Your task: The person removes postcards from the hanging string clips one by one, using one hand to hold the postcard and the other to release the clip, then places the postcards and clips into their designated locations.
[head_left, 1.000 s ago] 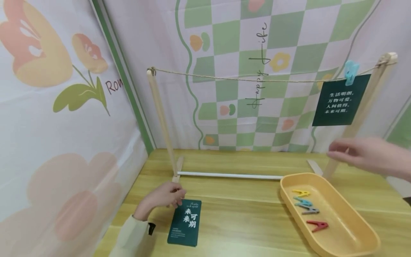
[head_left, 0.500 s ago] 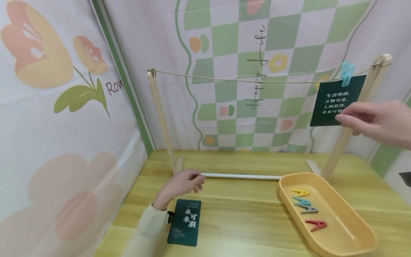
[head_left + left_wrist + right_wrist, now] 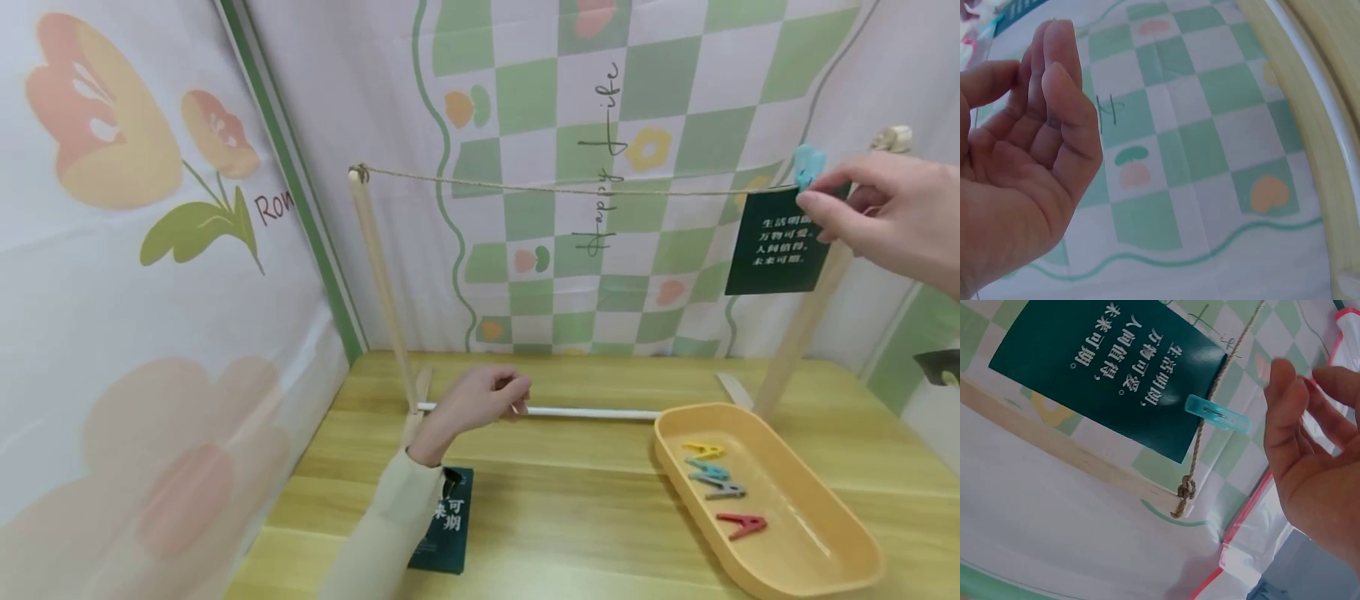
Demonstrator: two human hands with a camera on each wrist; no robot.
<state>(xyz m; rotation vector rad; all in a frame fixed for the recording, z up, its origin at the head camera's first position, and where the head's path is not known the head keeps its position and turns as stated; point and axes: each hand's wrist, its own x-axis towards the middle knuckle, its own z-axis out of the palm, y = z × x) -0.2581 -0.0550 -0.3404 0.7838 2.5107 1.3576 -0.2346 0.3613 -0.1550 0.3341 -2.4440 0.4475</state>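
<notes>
A dark green card (image 3: pixel 772 250) with white characters hangs from a thin rope (image 3: pixel 570 190), clipped by a light blue clothespin (image 3: pixel 807 164). My right hand (image 3: pixel 892 208) is raised close to that clothespin, overlapping it and the card in the head view. In the right wrist view a gap separates the loosely bent fingertips from the blue clothespin (image 3: pixel 1217 414), and nothing is held. My left hand (image 3: pixel 480 398) hovers over the table, fingers relaxed and holding nothing. Below its wrist lies a second green card (image 3: pixel 448 537), partly covered by the sleeve.
Wooden posts (image 3: pixel 381 283) carry the rope, with a white rod (image 3: pixel 592 412) between their feet. A yellow tray (image 3: pixel 832 508) at the right contains several clothespins, among them a red one (image 3: pixel 741 525) and a yellow one (image 3: pixel 705 450). Printed cloth (image 3: pixel 525 317) hangs behind.
My right hand has risen from above the tray's far end to beside the hanging clothespin. My left hand has left the card on the table, moving up and right.
</notes>
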